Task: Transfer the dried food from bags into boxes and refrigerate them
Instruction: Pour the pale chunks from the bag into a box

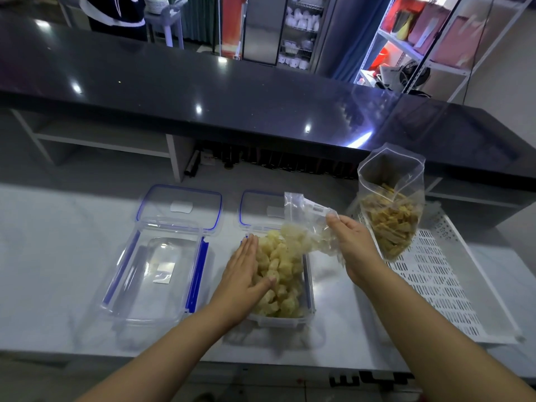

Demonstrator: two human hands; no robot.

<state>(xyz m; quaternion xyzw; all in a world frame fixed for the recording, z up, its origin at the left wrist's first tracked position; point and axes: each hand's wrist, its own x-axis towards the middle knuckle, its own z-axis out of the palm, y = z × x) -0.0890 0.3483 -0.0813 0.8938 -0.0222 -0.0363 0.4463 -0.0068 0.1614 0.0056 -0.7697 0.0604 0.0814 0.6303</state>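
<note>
Right hand (352, 245) pinches the bag (310, 224) in its fingers (333, 220), open end tipped down-left into the box (282, 320) mid-desk (58, 256). The box runs near-to-far. Left hand (246, 274) rests flat, fingers straight, on the dried chunks (278, 265).

Glossy black counter (174, 91), white shelving (406, 47) behind

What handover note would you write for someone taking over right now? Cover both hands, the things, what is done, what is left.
Left hand: flat against the food chunks in the right box.
Right hand: pinches the nearly empty bag tilted over that box.
Done: chunks mostly in.
To do: the strip bag standing on the white tray goes into the empty box; close both, refrigerate.
</note>
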